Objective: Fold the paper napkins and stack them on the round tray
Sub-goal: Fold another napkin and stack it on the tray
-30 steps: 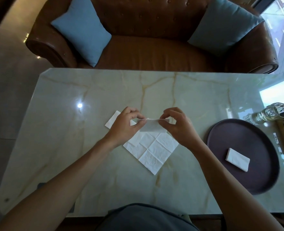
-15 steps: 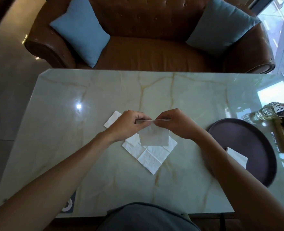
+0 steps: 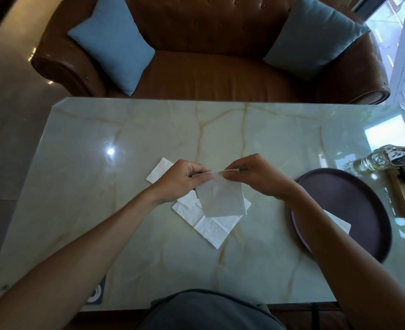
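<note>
Since the earlier frames the napkin hangs lower and fuller below the hands, covering more of the flat sheets on the counter. Left hand and right hand each pinch one end of its top edge; that edge runs left-right between them, mid-counter. Tray lies toward the right edge, nearer the right hand, with one folded napkin on it, partly hidden by the forearm.
</note>
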Demonstrator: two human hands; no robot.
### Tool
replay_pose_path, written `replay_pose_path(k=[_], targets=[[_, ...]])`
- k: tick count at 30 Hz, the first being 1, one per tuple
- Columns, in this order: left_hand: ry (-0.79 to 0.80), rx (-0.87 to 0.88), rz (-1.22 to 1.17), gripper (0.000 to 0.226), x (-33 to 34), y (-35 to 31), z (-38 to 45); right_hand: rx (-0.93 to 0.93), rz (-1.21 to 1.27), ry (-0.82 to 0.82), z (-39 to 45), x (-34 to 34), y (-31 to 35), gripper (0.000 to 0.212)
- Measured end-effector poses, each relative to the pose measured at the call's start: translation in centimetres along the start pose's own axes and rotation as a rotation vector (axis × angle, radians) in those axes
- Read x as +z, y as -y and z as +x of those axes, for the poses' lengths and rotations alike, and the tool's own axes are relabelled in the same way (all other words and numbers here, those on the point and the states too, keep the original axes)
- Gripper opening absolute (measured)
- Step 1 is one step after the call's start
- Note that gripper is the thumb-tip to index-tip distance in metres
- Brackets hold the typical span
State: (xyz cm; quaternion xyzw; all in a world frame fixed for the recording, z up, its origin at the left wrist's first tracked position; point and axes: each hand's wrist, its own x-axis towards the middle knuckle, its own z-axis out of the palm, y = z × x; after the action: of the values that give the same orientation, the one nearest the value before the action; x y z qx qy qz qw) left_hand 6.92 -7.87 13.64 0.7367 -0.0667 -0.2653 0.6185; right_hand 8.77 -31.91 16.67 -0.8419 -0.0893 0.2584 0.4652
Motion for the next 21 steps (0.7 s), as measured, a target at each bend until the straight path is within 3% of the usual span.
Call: replay_pose_path(k=[7,14,18,21], targets=[[0.029,-0.033,-0.125,0.029,0.5,0.5,0.2,0.023,0.148,-0.032,0.0,-0.5,-1.0,0.009],[-0.072,-0.037,-0.187,0.021,1.4,1.4,0.8,0.021,0.285,-0.066,0.1,0.0,-1.4,0.005],[-0.095,-0.058,-0.274,0.018,1.6,1.8,0.9,0.018,0.267,-0.066,0.0,0.0,-1.5,0.033],[-0.081,-0.074,-0.346,0.021,1.6,1.9,0.7,0.020,0.228,-0.065,0.0,-0.1,-1.7,0.039]])
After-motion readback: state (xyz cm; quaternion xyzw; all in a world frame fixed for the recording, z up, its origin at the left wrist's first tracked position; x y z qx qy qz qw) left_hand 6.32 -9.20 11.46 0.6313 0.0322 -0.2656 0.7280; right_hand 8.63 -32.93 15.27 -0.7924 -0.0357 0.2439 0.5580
